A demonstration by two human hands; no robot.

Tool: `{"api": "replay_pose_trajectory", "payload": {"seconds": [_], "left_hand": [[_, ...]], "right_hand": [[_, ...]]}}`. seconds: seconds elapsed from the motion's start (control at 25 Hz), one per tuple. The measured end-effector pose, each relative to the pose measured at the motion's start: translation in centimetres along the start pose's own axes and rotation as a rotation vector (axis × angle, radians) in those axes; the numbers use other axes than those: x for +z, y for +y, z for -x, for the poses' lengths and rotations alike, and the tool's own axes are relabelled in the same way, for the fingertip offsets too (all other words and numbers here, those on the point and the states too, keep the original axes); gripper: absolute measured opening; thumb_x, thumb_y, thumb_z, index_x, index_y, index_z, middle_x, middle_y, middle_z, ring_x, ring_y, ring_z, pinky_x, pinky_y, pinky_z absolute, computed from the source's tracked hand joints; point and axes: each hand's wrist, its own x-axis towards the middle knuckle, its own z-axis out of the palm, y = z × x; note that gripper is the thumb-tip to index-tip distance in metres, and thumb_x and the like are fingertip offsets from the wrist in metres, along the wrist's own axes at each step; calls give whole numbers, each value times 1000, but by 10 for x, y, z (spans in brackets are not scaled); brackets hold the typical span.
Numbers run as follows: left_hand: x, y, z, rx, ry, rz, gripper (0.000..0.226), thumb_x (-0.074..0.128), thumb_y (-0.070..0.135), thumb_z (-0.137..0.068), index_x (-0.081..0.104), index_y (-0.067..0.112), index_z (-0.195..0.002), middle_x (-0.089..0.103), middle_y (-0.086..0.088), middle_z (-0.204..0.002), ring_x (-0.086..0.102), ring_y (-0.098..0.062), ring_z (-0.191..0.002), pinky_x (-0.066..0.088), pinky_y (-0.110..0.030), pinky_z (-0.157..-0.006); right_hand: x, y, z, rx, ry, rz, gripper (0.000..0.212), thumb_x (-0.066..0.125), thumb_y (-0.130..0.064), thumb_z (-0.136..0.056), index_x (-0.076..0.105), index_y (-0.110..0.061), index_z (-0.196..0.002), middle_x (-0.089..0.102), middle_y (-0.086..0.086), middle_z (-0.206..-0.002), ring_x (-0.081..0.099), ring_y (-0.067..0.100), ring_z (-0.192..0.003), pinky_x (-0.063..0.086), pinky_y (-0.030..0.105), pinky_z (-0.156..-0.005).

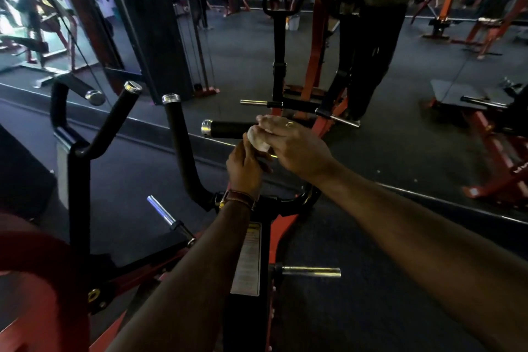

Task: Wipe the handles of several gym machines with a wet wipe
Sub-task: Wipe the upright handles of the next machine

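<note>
The crumpled white wet wipe [258, 138] sits bunched between both hands, just at the near right end of the black padded handle with a silver cap [228, 129]. That handle runs left to right. The right hand [297, 148] curls over the wipe from the right and the left hand [247, 163] pinches it from below; the right one looks nearer the handle.

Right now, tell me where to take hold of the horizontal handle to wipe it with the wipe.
Probably wrap the wet wipe around the black grip of the horizontal handle, coming from above beside the right hand. The grip is a bare round bar, ending free at its chrome cap.
</note>
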Motion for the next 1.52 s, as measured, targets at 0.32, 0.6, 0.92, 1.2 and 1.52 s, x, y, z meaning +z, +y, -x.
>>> {"api": "replay_pose_trajectory", "payload": {"seconds": [0.32,0.6,0.92,1.2,1.52], "left_hand": [[-1,-2,0,25,72,50,44,42,35,-106,61,-1,-92,63,-16,-69,58,-21,-53,47,-25,-46],[-6,-1,0,74,125,131,36,42,31,-107,58,0,-98,61,-23,-76,58,-20,-56,49,-29,-46],[-6,-2,-3,90,166,126,32,45,29,-106,59,0,-99,60,-21,-76,58,-16,-54,49,-27,-45],[-5,0,-3,66,181,180,34,44,29,-107,60,0,-98,57,-19,-72,54,-19,-53,46,-27,-43],[-3,-3,-6,61,218,200,36,44,27,-107,61,0,-93,60,-22,-76,56,-21,-55,48,-27,-46]], "right_hand": [[-9,22,27,-8,174,-70,34,47,-9,-95,68,-1,-120,63,13,-132,59,24,-124,54,39,-98],[-26,20,40,327,278,-244,21,61,-13,-95,74,-7,-110,74,6,-111,71,14,-99,54,19,-85],[-29,23,-39,922,-102,-661,16,65,-18,-90,74,-7,-83,73,7,-84,70,19,-83,57,42,-84],[-43,19,-61,905,-256,-756,15,59,-4,-91,69,7,-88,69,7,-68,68,13,-62,52,22,-53],[-11,9,6,140,263,-241,21,61,-9,-92,75,-10,-107,73,7,-113,70,15,-104,58,35,-90]]}}
